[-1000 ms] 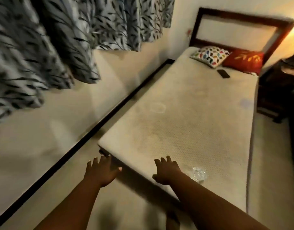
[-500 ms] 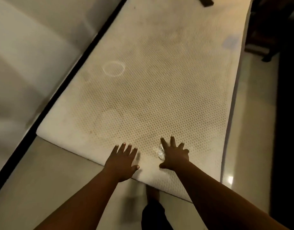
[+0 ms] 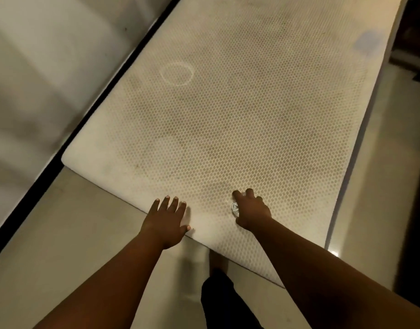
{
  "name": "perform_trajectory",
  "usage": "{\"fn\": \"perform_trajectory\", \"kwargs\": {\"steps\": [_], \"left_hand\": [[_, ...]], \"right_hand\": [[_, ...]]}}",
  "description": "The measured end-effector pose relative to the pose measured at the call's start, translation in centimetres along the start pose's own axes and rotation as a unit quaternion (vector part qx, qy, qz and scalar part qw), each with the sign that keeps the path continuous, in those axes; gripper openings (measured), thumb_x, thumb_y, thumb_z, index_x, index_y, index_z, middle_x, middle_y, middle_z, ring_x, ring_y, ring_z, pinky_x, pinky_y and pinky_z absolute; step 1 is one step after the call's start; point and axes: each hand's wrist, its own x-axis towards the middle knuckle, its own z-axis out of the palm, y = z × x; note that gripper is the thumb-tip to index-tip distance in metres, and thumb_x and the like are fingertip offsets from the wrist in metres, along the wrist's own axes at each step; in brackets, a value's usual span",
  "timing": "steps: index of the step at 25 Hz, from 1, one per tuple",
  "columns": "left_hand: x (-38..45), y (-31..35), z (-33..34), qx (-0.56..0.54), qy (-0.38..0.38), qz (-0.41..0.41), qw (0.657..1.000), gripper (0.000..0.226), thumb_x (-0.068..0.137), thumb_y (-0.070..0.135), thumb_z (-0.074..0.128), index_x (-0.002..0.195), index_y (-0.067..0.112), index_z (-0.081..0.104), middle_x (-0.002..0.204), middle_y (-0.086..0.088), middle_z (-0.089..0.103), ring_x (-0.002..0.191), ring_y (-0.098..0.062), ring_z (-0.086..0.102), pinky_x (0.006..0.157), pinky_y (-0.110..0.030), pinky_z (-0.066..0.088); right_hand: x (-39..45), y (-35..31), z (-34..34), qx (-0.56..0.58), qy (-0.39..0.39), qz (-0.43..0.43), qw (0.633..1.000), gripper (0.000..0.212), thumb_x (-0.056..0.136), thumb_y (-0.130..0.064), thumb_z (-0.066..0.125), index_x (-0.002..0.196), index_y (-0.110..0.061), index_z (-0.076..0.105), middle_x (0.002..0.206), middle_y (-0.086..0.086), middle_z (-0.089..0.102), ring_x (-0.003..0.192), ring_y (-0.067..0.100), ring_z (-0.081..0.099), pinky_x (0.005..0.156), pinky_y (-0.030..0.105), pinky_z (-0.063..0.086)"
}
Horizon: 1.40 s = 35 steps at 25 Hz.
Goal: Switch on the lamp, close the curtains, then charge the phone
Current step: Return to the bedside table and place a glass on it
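Lamp, curtains and phone are all out of view. I look down at the foot end of a bare mattress [image 3: 228,115] with a honeycomb pattern. My left hand [image 3: 166,222] lies flat on the mattress's near edge, fingers apart and holding nothing. To its right, my right hand [image 3: 251,212] rests on the mattress with its fingers curled over a small clear crumpled plastic piece [image 3: 235,207], most of which the hand hides.
A pale wall [image 3: 38,67] with a black strip [image 3: 97,91] along its base runs down the left of the bed. Pale floor [image 3: 62,233] lies at the foot, and dark furniture [image 3: 415,55] stands at the right. My dark-clothed leg [image 3: 218,302] shows below.
The view dropped from the whole bed and curtains to the mattress's foot end. Both hands came onto the mattress, and my right hand's fingers curled over the clear plastic piece.
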Motion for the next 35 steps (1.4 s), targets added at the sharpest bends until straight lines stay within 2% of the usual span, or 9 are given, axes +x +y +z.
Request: {"fn": "perform_trajectory", "kwargs": {"steps": [5,9,15,19,22,28,32,35], "left_hand": [[-4.4,1.1,0.1,-0.022,0.033,-0.047,0.998,0.070,0.098,0.055,0.022,0.154,0.018,0.001,0.162,-0.009,0.000,0.149,-0.029,-0.002,0.118,-0.047,-0.001],[-9.4,3.7,-0.5,-0.052,0.051,-0.086,0.994,0.071,0.098,0.056,0.022,0.154,0.016,0.004,0.162,-0.011,0.002,0.149,-0.031,-0.002,0.119,-0.048,0.000],[-15.5,10.8,-1.8,-0.067,0.095,-0.086,0.990,0.074,0.097,0.057,0.023,0.154,0.014,0.003,0.162,-0.012,0.004,0.148,-0.032,0.000,0.119,-0.050,0.001],[-16.8,15.0,-3.9,-0.076,0.088,-0.090,0.989,0.074,0.097,0.058,0.023,0.154,0.014,0.002,0.162,-0.012,0.002,0.148,-0.033,-0.001,0.118,-0.051,0.001],[-16.4,18.0,-7.7,-0.093,0.110,-0.087,0.986,0.074,0.097,0.058,0.024,0.154,0.017,0.002,0.162,-0.011,0.000,0.149,-0.031,-0.002,0.118,-0.050,-0.001],[-12.0,26.1,-16.5,-0.066,0.147,-0.036,0.986,0.074,0.097,0.060,0.023,0.154,0.017,0.005,0.162,-0.010,0.002,0.149,-0.031,0.000,0.118,-0.050,0.000],[-6.2,33.7,-23.6,-0.056,0.152,-0.019,0.987,0.074,0.097,0.061,0.023,0.154,0.017,0.005,0.162,-0.011,0.002,0.149,-0.031,-0.001,0.119,-0.048,0.000],[-2.0,39.6,-29.9,-0.057,0.157,-0.007,0.986,0.074,0.096,0.062,0.020,0.154,0.017,0.006,0.162,-0.011,0.002,0.149,-0.031,-0.001,0.119,-0.047,0.000]], "right_hand": [[-3.3,0.2,-1.2,-0.044,0.009,-0.045,0.998,0.062,0.083,-0.011,0.062,0.136,-0.026,0.032,0.133,0.010,0.036,0.115,0.035,0.048,0.084,0.044,0.053],[-7.8,1.3,-2.6,-0.073,0.026,-0.082,0.994,0.062,0.082,-0.009,0.061,0.135,-0.027,0.033,0.132,0.010,0.037,0.111,0.033,0.050,0.079,0.041,0.051],[-15.7,5.4,-5.6,-0.110,0.051,-0.107,0.987,0.070,0.079,-0.013,0.064,0.138,-0.029,0.031,0.131,0.010,0.038,0.110,0.033,0.052,0.078,0.041,0.052],[-19.6,9.3,-8.4,-0.123,0.053,-0.116,0.984,0.073,0.076,-0.017,0.068,0.138,-0.029,0.033,0.130,0.010,0.041,0.107,0.033,0.055,0.073,0.039,0.050],[-21.4,13.4,-10.7,-0.120,0.068,-0.110,0.984,0.077,0.074,-0.022,0.071,0.139,-0.029,0.031,0.130,0.009,0.041,0.107,0.034,0.057,0.070,0.035,0.045],[-20.5,22.6,-15.7,-0.092,0.074,-0.082,0.990,0.079,0.071,-0.024,0.072,0.139,-0.029,0.031,0.128,0.010,0.043,0.104,0.034,0.059,0.070,0.036,0.051],[-18.1,31.2,-20.0,-0.091,0.066,-0.090,0.990,0.079,0.073,-0.026,0.074,0.140,-0.028,0.032,0.131,0.009,0.043,0.110,0.034,0.057,0.081,0.041,0.053],[-16.9,38.1,-23.7,-0.133,0.066,-0.113,0.982,0.077,0.075,-0.023,0.073,0.141,-0.025,0.032,0.130,0.012,0.043,0.107,0.036,0.058,0.080,0.041,0.055]]}}
